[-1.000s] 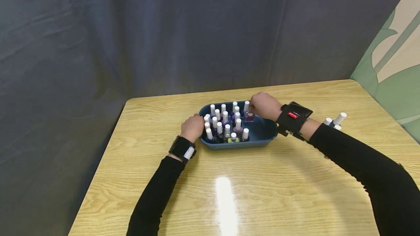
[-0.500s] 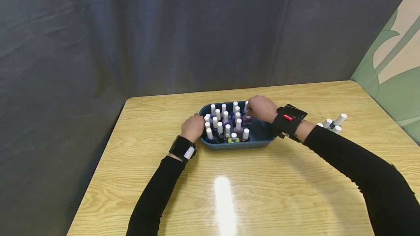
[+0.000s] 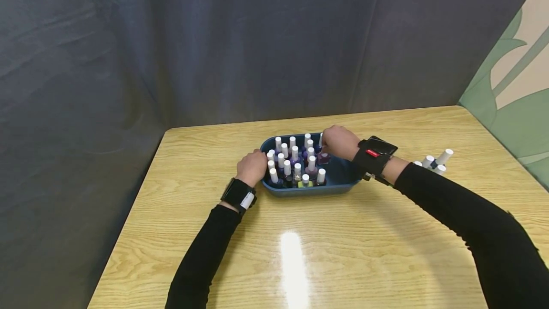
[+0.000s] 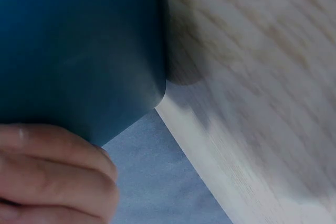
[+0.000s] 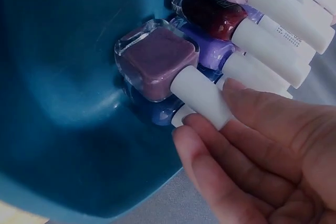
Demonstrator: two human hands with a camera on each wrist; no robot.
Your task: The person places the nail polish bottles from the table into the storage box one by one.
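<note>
A blue tray point(image 3: 343, 175) in the middle of the wooden table holds several upright nail polish bottles point(image 3: 296, 161) with white caps, filling its left part. My right hand point(image 3: 328, 144) reaches over the tray's far side. It pinches the white cap point(image 5: 202, 95) of a square mauve bottle point(image 5: 155, 61), which stands on the tray floor against the other bottles point(image 5: 247, 30). My left hand point(image 3: 256, 165) holds the tray's left end, its fingers point(image 4: 52, 171) curled against the outer wall point(image 4: 79, 51).
Several loose white-capped bottles point(image 3: 434, 161) lie on the table behind my right forearm. The tray's right part point(image 5: 63, 129) has bare floor. A dark curtain hangs behind the table point(image 3: 300, 261), and a green patterned wall stands at the right.
My right hand has moved slightly left and down with the mauve bottle, bringing it up against the other bottles. My left hand has stayed on the tray's end.
</note>
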